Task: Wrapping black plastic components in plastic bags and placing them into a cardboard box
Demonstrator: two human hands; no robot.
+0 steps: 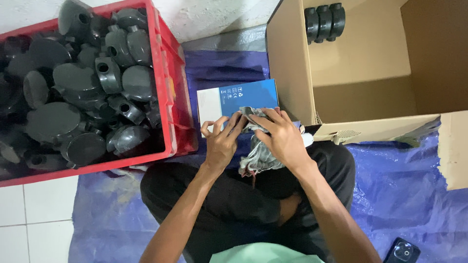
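Both my hands hold a crumpled grey cloth [256, 157] over my lap. My left hand [222, 141] pinches its upper edge, and my right hand [281, 136] lies over the top of it with fingers curled; whatever may be wrapped inside is hidden. Just beyond my hands lies a blue and white flat box [234, 100] on the tarp. At left stands a red crate [173, 97] filled with several black round plastic parts [73, 78]. At right is an open cardboard box [360, 78] with three black parts [324, 22] lined up at its far wall.
I sit cross-legged in black trousers on a blue tarp [399, 195] spread over white floor tiles [34, 214]. A dark phone [402, 252] lies on the tarp at the lower right. A cardboard flap [453, 151] hangs at the right edge.
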